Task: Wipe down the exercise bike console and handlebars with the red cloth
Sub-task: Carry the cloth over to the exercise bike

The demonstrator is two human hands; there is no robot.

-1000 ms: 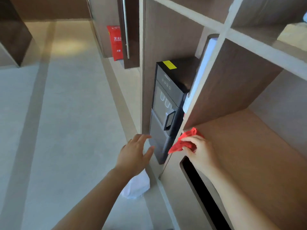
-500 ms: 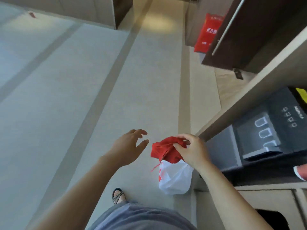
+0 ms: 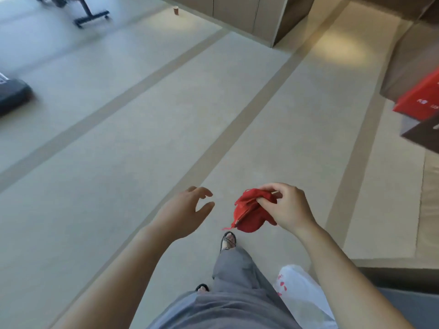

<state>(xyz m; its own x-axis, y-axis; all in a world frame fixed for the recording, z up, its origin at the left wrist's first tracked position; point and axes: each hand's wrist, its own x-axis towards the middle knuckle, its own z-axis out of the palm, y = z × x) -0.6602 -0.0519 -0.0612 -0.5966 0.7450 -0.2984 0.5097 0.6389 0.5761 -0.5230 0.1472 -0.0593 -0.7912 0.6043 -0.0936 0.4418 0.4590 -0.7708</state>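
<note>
**A:** From the head camera, where is the red cloth [image 3: 249,214]?

**B:** Bunched up in the right hand [image 3: 289,205], in the air above the floor [image 3: 118,150], just ahead of the person's front foot [image 3: 228,241], which wears a sandal. The thumb and curled fingers [image 3: 268,187] pinch its upper edge. The rest hangs down with a loose thread trailing.

**A:** And the left hand [image 3: 183,210]?

**B:** Beside the cloth but apart from it, holding nothing. Its fingers are loosely spread and slightly bent.

**A:** What else is there?

**B:** Grey trousers [image 3: 232,269] at the bottom, and a white plastic bag [image 3: 301,293] with red marks low by the right leg. At top left is a blurred black frame on feet [image 3: 91,16], and a small paper cup [image 3: 175,10] stands on the floor near the wooden cabinets [image 3: 249,17]. A dark machine base [image 3: 14,93] sits at the left edge, and a red box [image 3: 420,100] with white writing at the right edge
</note>
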